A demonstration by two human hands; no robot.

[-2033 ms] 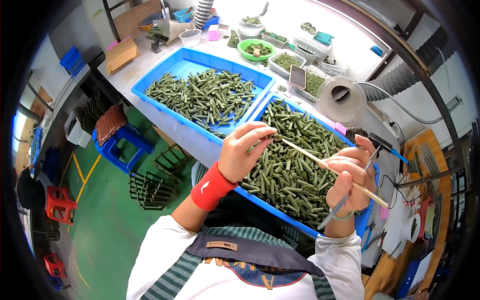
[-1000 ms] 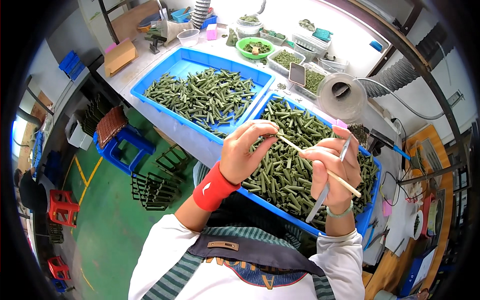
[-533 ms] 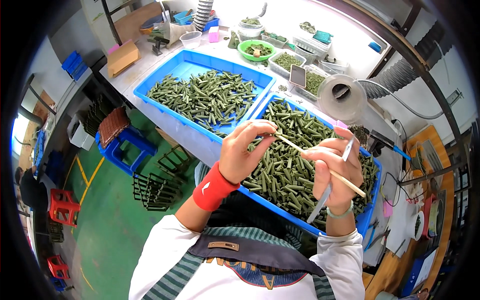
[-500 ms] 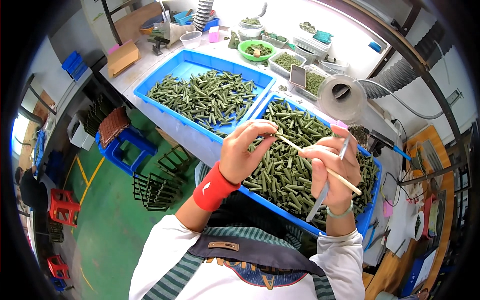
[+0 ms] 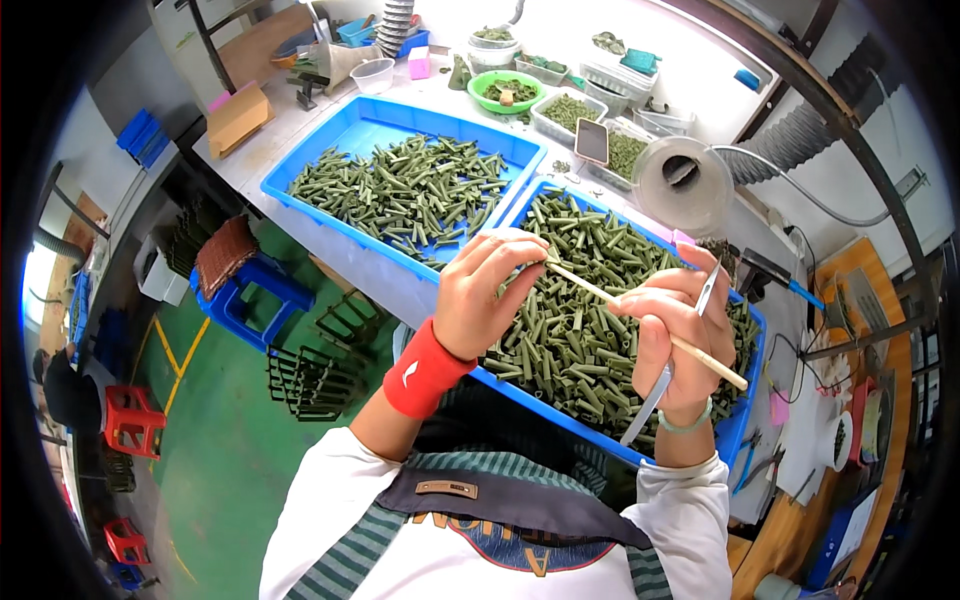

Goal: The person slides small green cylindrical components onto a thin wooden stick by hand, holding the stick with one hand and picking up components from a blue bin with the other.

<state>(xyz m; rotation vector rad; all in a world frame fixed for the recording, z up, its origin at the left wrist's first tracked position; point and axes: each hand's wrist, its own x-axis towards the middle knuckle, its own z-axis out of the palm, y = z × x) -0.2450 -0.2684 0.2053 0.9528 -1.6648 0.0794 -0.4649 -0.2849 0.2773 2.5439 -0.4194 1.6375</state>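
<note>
My left hand [image 5: 487, 293], with a red wristband [image 5: 426, 372] below it, has thumb and fingers pinched together at the thin tip of a pale wooden stick [image 5: 590, 286]. Whatever sits between those fingertips is mostly hidden. My right hand [image 5: 678, 338] grips the stick farther down, its thick end poking out past the palm. A flat silver metal tool [image 5: 648, 408] is also held in the right hand, passing behind the fingers. Both hands are above a blue tray [image 5: 735, 437] filled with short dark green tubes [image 5: 570, 345].
A second blue tray [image 5: 350, 108] with more green tubes [image 5: 400, 195] adjoins on the left. Behind stand a green bowl [image 5: 483, 88], plastic tubs [image 5: 545, 112], a phone [image 5: 592, 141] and a clear funnel-shaped hood [image 5: 660, 215]. A blue stool [image 5: 245, 297] is on the green floor.
My right hand has shifted slightly right and down with the stick and metal tool. The left hand has moved a little left, still pinching at the stick's tip.
</note>
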